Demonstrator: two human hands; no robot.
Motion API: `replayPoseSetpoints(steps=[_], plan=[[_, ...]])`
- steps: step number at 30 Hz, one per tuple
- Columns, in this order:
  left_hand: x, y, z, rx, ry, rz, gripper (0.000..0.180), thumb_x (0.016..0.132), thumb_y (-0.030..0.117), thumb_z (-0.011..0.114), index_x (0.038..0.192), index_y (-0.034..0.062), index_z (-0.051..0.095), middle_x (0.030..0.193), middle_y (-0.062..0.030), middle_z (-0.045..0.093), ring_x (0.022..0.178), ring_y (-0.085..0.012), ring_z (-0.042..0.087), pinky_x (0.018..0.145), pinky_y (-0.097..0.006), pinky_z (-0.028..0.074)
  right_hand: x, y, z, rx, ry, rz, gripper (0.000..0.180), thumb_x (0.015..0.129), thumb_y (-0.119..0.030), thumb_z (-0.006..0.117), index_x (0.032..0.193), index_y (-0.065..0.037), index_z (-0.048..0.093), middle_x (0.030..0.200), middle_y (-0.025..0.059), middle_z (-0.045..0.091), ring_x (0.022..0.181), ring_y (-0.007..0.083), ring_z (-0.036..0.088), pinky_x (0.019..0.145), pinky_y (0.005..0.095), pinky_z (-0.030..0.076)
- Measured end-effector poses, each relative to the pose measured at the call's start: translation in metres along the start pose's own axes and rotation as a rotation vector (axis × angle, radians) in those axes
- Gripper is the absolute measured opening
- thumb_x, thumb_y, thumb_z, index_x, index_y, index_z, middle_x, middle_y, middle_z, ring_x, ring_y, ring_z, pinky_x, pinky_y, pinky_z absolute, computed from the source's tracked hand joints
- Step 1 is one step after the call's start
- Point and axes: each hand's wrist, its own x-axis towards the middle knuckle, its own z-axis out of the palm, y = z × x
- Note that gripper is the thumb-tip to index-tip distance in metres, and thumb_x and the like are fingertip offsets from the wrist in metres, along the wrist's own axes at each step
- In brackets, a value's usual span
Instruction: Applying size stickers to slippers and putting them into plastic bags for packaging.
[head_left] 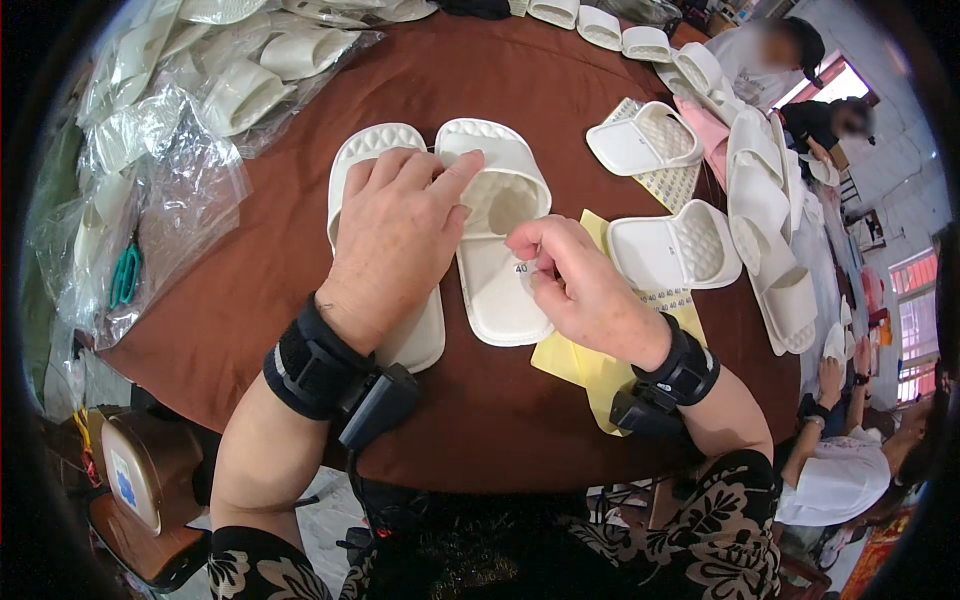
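A pair of white slide slippers lies side by side on the brown tablecloth (480, 420). My left hand (395, 225) covers much of the left slipper (415, 335), its fingers curled over the straps and its thumb and index finger at the strap of the right slipper (500, 305). Some of its fingertips are hidden. Over that right slipper's insole, my right hand (580, 290) has its fingers pinched at a small round sticker (521, 268). Whether the sticker touches the insole, I cannot tell. Yellow backing sheets (570, 355) lie partly under my right wrist.
Two single white slippers (645, 140) (675, 245) lie at the right on sticker sheets (668, 190). More white slippers (760, 200) line the right edge, with a pink one (708, 135) among them. Bagged slippers (245, 95) and teal-handled scissors (125, 273) are at left. Other people work at right.
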Motion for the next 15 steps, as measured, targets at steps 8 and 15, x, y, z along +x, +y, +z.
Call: replayPoseSetpoints(steps=[8, 15], plan=[[-0.0002, -0.0013, 0.0001, -0.004, -0.009, -0.001, 0.041, 0.082, 0.013, 0.061, 0.123, 0.0129, 0.059, 0.099, -0.0065, 0.062, 0.102, -0.0269, 0.055, 0.092, -0.042, 0.038, 0.002, -0.0009, -0.0019, -0.037, -0.035, -0.012, 0.029, 0.081, 0.006, 0.049, 0.109, 0.0, 0.05, 0.093, 0.0143, 0.057, 0.088, 0.0288, 0.055, 0.079, 0.0382, 0.046], [0.0, 0.0, 0.0004, 0.023, 0.009, 0.013, 0.039, 0.08, 0.011, 0.062, 0.119, 0.0127, 0.06, 0.1, -0.0024, 0.064, 0.1, -0.0238, 0.056, 0.089, -0.039, 0.04, 0.0025, 0.0033, -0.0001, 0.056, -0.055, 0.071, 0.03, 0.086, 0.005, 0.048, 0.114, -0.002, 0.05, 0.101, 0.0094, 0.051, 0.087, 0.0162, 0.053, 0.077, 0.0285, 0.046]])
